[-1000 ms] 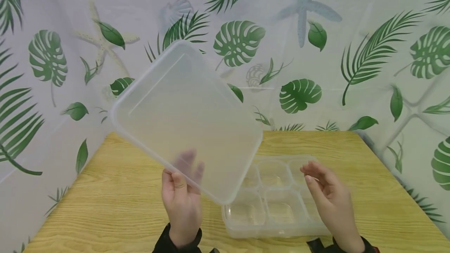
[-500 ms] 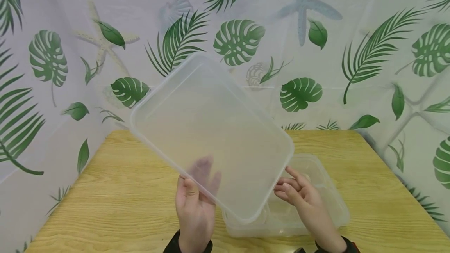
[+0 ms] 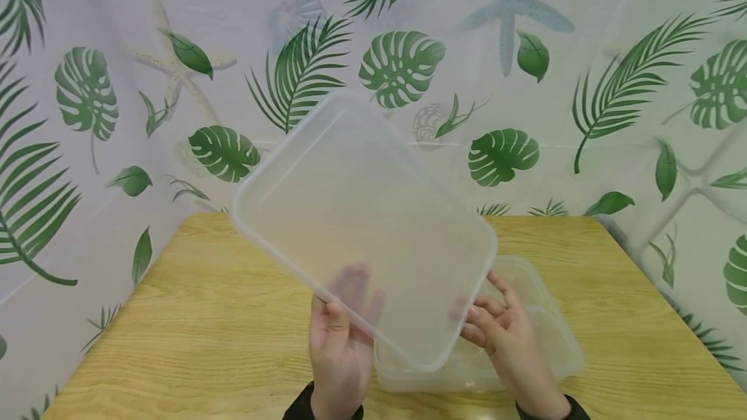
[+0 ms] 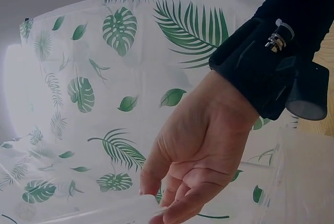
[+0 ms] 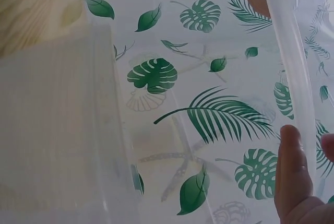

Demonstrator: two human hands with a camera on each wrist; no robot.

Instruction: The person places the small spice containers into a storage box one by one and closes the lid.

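Observation:
A frosted, see-through rectangular lid [image 3: 362, 206] is held up and tilted above the table, overlapping a clear plastic box [image 3: 455, 382] in the head view. My left hand [image 3: 344, 355] pinches its lower left edge, thumb in front and fingers showing blurred through the plastic. On its right edge, my right hand [image 3: 508, 336] has the thumb in front and fingertips behind. The left wrist view catches the left hand [image 4: 195, 151] gripping the lid's rim [image 4: 99, 214]. In the right wrist view, the right hand's fingers [image 5: 293, 166] lie on either side of the rim [image 5: 292, 46].
The box stands on a wood-grain table [image 3: 192, 323], its compartments partly hidden behind the lid. Behind the table hangs a white cloth [image 3: 432, 11] printed with green leaves and starfish. A dark wrist strap with a camera [image 4: 308, 96] sits at the left wrist.
The lid and my left hand have moved right and the lid a little lower. My right hand, apart from the lid a second ago, has come to its right edge and taken hold.

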